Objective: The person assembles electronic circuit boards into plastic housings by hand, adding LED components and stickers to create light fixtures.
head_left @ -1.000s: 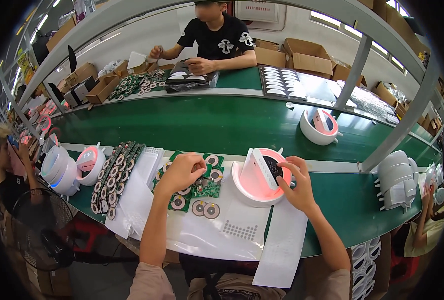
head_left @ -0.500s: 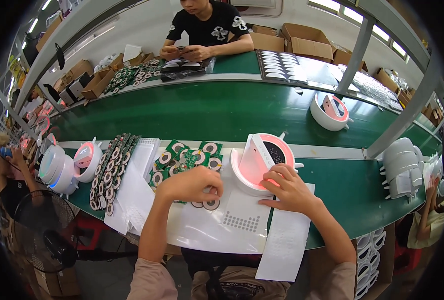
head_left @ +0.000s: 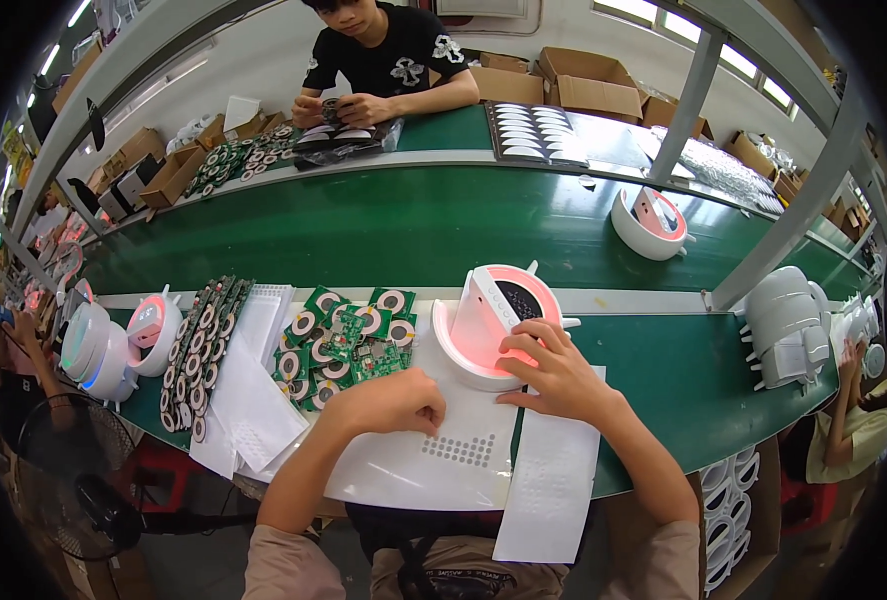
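As the left hand (head_left: 401, 402), curled, contents unclear, leaves the boards (head_left: 340, 335) for lower-centre dots (head_left: 459, 450), work seemingly shifts; right hand (head_left: 561, 382), fingers parted, touches lamp (head_left: 494, 300).

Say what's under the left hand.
Under the left hand, a glossy white sheet shows around it, with grey dots to its lower right. Green circuit boards lie just beyond. Anything directly below the palm is covered.

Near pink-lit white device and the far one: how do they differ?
The near device stands on the worktop, whereas the far device stands on the green belt. In view, the near device looks larger than the far device. The right hand is at the near device; none is at the far device. Both are white, rounded and pink-lit.
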